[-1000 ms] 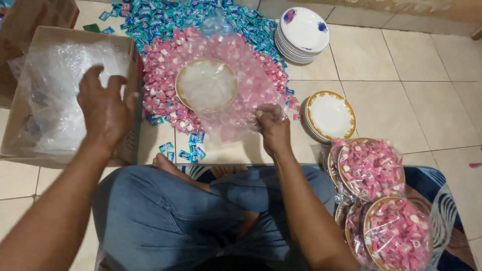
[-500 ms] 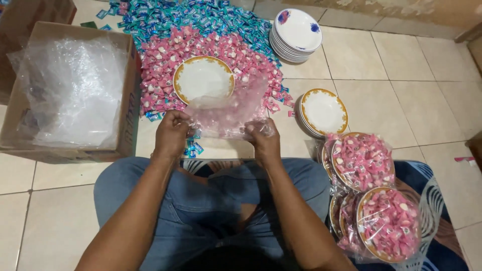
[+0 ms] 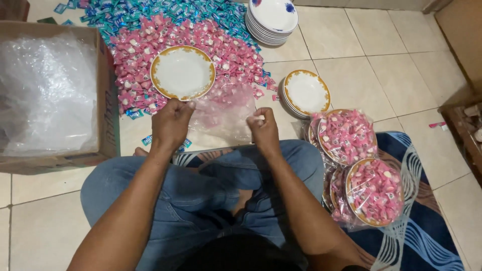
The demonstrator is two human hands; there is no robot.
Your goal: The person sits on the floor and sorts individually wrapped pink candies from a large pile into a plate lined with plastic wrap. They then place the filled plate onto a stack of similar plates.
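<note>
Floor (image 3: 381,75): pale square tiles. Lying on it: heap of pink wrapped candies (image 3: 135,55) bearing a gold-rimmed plate (image 3: 183,73); blue wrapped candies (image 3: 150,10) behind; stack of white plates (image 3: 272,20); short stack of gold-rimmed plates (image 3: 306,93); open cardboard box (image 3: 108,120) of clear plastic bags (image 3: 47,95); blue patterned mat (image 3: 427,231) carrying bagged candy-filled plates (image 3: 374,190).
</note>
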